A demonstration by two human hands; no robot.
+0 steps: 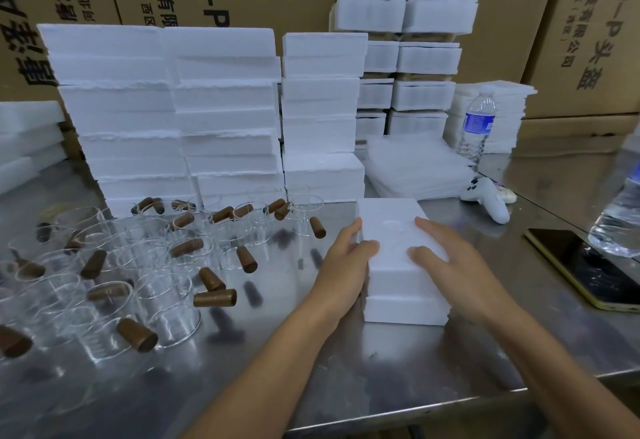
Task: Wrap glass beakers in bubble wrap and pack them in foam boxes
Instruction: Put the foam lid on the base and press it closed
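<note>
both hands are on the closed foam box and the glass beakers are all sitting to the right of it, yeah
Not quite. The head view shows the glass beakers to the left of the foam box, not to the right. The rest holds: the left hand and the right hand are both on the closed box.

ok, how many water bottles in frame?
2. The blue-label bottle stands at the back right, by the foam stacks. The second bottle is cut off by the right edge, beside the phone. The stacks could hide more.
</note>
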